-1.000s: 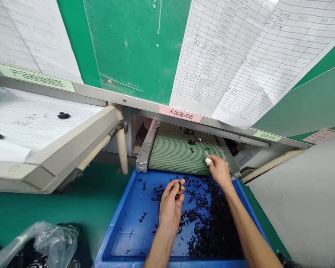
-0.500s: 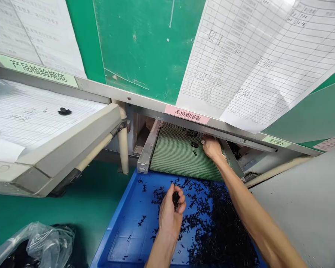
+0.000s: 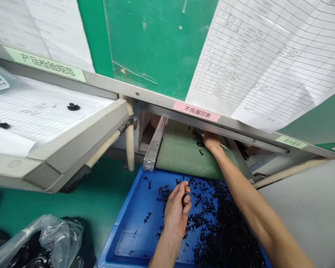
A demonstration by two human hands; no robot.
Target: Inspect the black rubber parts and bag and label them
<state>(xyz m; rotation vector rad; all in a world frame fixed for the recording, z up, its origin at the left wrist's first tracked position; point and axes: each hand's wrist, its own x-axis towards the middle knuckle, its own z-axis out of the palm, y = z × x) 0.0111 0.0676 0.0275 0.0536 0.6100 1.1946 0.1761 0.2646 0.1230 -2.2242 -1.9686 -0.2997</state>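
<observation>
My left hand (image 3: 177,208) is above the blue bin, its fingers curled round small black plastic parts (image 3: 184,199) that they mostly hide. My right hand (image 3: 211,141) reaches onto the green conveyor belt (image 3: 181,158), under the panel's lower rail. A thin pale stick-like tool (image 3: 224,146) juts out beside its palm; its fingertips are partly hidden at a cluster of black parts (image 3: 197,131). Something white shows at the fingertips. Close by on the belt lie a round black part (image 3: 200,144) and a small branched black scrap (image 3: 201,152).
Below the belt's end stands the blue bin (image 3: 123,223), with black scraps heaped at its right. A sloped shelf (image 3: 80,143) on the left bears paper and black pieces. Clear plastic bags (image 3: 58,238) of black parts are on the floor. Paper sheets (image 3: 257,67) hang on the green panel.
My right hand has moved from the belt's near right part further in, to the black parts. My left hand has stayed above the bin, its fingers shifting round the black parts. The view has swung left.
</observation>
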